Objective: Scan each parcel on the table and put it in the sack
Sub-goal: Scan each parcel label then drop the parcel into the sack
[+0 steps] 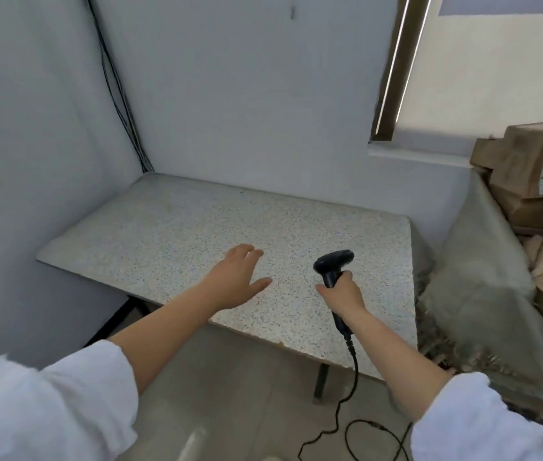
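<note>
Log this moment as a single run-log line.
left hand: open, over speckled tabletop | right hand: grips corded barcode scanner | cardboard parcels: piled at right behind sack wall

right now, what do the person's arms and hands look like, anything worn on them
The left hand and right hand are both bare: no gloves, and no rings, watch or wristband show. The left sleeve and right sleeve are white, loose and soft-looking. They end near the elbows, leaving the forearms uncovered.
</note>
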Demonstrator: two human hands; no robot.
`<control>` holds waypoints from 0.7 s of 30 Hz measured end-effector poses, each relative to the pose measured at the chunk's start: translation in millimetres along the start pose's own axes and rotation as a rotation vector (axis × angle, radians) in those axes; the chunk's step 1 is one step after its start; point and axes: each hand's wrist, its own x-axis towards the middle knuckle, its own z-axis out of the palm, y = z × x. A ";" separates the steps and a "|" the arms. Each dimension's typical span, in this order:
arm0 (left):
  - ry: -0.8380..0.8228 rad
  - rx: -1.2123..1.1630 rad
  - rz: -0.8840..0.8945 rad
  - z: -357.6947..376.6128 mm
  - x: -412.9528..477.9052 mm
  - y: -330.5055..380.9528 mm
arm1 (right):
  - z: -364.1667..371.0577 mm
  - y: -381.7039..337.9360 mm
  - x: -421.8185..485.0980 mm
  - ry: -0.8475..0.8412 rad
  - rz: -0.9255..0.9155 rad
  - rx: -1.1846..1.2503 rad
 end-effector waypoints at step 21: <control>-0.168 -0.049 0.120 15.9 138.2 -161.1 | 174.0 -20.6 139.0 0.161 0.469 0.004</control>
